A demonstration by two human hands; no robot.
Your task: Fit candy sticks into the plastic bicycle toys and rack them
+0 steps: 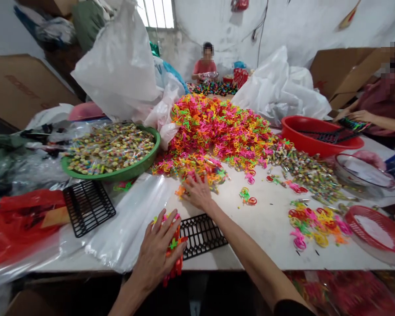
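Note:
My left hand (pixel 159 245) is cupped over a bundle of small bright plastic pieces (pixel 175 242), at the left end of a black plastic grid rack (pixel 202 235). Red pieces show below its thumb, near the table's front edge; part of the bundle is hidden under the palm. My right hand (pixel 197 191) reaches past the rack with fingers spread, touching the near edge of a loose heap of pink, orange, yellow and green plastic pieces (pixel 217 131). Nothing is visibly gripped in it, though its fingertips are partly lost among the pieces.
A green basin (pixel 134 166) of small wrapped items stands left, near another black rack (pixel 88 206) and plastic sheeting (pixel 131 219). To the right are a red basin (pixel 316 142), a red basket (pixel 378 228) and scattered pieces (pixel 319 221). Two people sit across and at right.

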